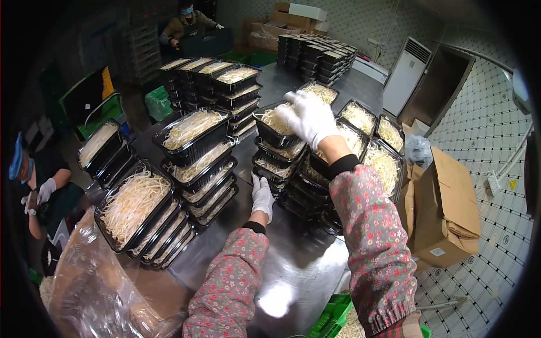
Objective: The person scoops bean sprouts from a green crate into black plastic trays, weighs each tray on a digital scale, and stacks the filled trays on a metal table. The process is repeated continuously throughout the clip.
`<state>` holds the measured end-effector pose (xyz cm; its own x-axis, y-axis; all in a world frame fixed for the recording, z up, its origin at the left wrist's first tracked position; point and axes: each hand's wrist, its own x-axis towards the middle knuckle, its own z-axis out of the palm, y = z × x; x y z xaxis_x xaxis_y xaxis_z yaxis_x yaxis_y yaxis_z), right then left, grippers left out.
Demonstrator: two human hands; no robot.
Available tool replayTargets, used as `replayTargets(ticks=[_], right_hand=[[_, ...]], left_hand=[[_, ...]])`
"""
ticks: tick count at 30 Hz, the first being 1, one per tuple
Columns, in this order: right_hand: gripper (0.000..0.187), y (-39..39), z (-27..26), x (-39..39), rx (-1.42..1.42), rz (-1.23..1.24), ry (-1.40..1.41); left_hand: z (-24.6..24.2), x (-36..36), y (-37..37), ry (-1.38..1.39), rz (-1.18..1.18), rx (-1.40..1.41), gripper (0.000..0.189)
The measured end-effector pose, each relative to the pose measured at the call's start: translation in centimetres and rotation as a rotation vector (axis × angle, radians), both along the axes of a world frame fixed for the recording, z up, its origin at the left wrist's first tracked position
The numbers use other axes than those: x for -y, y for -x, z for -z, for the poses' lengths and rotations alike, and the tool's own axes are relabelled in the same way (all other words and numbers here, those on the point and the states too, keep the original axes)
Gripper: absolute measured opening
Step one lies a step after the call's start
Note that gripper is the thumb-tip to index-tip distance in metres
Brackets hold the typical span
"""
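Note:
My left hand (263, 196), in a white glove, rests its fingers against the side of a stack of black plastic trays of bean sprouts (274, 164). Above the top tray of that stack is my right hand (307, 118), also gloved in white and slightly blurred; whether its fingers grasp any sprouts cannot be told. Right of it stand more filled trays (382, 164). To the left rise further stacks, with one large heaped tray (135, 207) nearest me and another full tray (194, 129) behind it.
The steel table (296, 253) carries more tray stacks (317, 55) at its far end. Cardboard boxes (444, 211) stand at the right, and a green crate (334, 317) with sprouts is below. Clear plastic film (97, 270) lies lower left. One co-worker (46, 186) is at left, another (190, 25) at the back.

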<state>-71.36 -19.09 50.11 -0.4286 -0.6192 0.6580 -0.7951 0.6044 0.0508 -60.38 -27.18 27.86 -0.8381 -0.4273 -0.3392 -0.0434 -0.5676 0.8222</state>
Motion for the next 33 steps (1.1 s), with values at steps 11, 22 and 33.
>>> replayTargets(ticks=[11, 22, 33], right_hand=[[0.063, -3.4, -3.0, -3.4, 0.677, -0.110, -0.280], [0.053, -5.2, -6.4, -9.2, 0.423, -0.055, -0.050], [0.040, -6.8, -1.3, -26.6, 0.388, 0.218, 0.275]], left_hand=[[1.0, 0.4, 0.3, 0.044, -0.008, 0.017, 0.061], [2.7, 4.1, -1.2, 0.225, -0.055, 0.159, 0.063], [-7.6, 1.1, -4.0, 0.993, -0.377, -0.360, 0.046]])
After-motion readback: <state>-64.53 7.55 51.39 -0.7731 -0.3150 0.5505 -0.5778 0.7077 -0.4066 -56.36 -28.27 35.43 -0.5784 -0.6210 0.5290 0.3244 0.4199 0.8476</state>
